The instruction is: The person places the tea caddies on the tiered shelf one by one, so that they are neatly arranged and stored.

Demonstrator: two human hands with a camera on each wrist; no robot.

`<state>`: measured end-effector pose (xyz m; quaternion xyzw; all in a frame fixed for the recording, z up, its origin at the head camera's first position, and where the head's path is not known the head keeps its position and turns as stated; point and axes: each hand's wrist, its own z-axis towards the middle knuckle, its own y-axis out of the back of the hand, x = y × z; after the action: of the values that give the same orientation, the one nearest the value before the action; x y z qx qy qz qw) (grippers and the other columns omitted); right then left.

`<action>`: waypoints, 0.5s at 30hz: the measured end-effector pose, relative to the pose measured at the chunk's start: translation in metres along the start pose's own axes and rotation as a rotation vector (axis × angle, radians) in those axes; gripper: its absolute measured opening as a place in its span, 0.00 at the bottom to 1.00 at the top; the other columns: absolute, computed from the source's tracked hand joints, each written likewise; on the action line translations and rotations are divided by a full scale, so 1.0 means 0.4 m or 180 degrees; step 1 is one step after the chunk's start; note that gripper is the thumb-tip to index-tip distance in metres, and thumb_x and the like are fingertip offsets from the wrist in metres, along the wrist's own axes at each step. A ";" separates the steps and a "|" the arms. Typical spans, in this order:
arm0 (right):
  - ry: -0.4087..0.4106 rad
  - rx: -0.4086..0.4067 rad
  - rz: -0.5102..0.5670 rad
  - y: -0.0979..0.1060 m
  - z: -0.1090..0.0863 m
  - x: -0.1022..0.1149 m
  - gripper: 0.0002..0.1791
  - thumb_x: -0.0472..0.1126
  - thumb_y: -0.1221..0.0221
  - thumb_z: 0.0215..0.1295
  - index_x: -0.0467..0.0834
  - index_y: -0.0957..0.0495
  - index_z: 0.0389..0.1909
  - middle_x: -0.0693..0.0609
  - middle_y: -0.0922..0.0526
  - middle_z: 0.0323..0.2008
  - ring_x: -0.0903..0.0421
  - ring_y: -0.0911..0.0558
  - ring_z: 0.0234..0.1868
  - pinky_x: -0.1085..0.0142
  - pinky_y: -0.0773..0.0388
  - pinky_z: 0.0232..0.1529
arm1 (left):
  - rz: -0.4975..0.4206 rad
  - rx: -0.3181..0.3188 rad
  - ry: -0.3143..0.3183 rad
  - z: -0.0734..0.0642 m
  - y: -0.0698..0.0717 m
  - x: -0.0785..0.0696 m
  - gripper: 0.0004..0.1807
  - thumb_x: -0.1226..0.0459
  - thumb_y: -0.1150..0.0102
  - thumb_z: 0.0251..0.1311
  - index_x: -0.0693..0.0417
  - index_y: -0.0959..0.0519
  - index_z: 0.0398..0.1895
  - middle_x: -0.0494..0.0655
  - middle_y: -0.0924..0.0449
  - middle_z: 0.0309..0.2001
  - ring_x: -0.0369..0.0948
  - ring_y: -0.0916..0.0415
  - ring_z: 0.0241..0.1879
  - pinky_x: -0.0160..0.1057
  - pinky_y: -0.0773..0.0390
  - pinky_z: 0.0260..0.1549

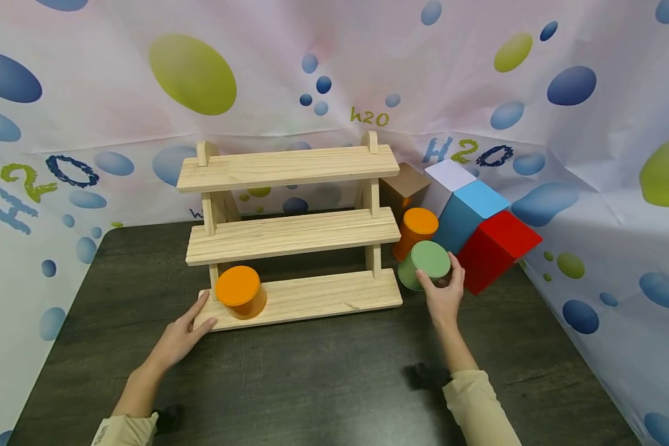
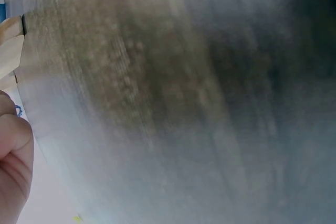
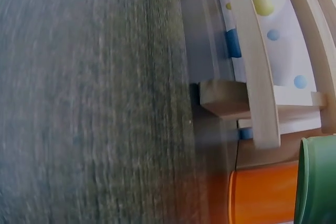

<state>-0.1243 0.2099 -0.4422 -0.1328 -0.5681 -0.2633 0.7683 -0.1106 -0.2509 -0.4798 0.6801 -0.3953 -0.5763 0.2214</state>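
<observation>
A three-tier wooden display shelf [image 1: 295,232] stands on the dark table. My left hand [image 1: 175,341] holds the left end of its bottom tier, thumb at the front corner; in the left wrist view only part of that hand [image 2: 13,150] shows at the left edge. Near that end, an orange canister [image 1: 241,292] sits on the bottom tier. Right of the shelf, my right hand [image 1: 445,298] grips a green canister [image 1: 424,266] between thumb and fingers. The right wrist view shows the green canister [image 3: 319,182] at its edge; the hand is out of that view.
Behind the green canister stands a second orange canister [image 1: 416,232]. Brown [image 1: 404,189], white [image 1: 450,176], blue [image 1: 468,214] and red [image 1: 496,251] boxes are lined up at the right. A patterned sheet [image 1: 312,80] hangs behind the table [image 1: 312,378].
</observation>
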 end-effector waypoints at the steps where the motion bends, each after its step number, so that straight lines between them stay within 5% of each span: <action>1: 0.0032 0.0027 0.0011 -0.002 -0.003 0.006 0.35 0.27 0.38 0.49 0.29 0.40 0.61 0.55 0.36 0.45 0.68 0.35 0.41 0.71 0.37 0.39 | -0.0002 0.0001 -0.0005 0.000 0.000 0.000 0.41 0.46 0.56 0.64 0.53 0.59 0.72 0.71 0.53 0.66 0.69 0.44 0.58 0.66 0.37 0.48; 10: 0.0323 0.0348 0.0048 -0.036 -0.028 0.023 0.37 0.25 0.37 0.46 0.27 0.40 0.60 0.33 0.35 0.46 0.66 0.35 0.41 0.68 0.38 0.39 | -0.0004 -0.0018 -0.0016 0.000 0.000 0.002 0.41 0.46 0.56 0.64 0.53 0.59 0.72 0.71 0.52 0.65 0.69 0.44 0.59 0.66 0.38 0.49; 15: 0.0304 0.0482 0.0103 -0.066 -0.043 0.039 0.37 0.26 0.37 0.45 0.26 0.39 0.60 0.30 0.36 0.47 0.68 0.35 0.42 0.72 0.38 0.39 | -0.0030 0.0003 -0.0013 -0.001 0.000 0.000 0.41 0.46 0.56 0.64 0.53 0.59 0.72 0.70 0.53 0.66 0.69 0.45 0.59 0.66 0.38 0.49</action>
<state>-0.1217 0.1756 -0.4354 -0.0708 -0.5468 -0.2132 0.8065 -0.1102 -0.2510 -0.4795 0.6809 -0.3928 -0.5785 0.2175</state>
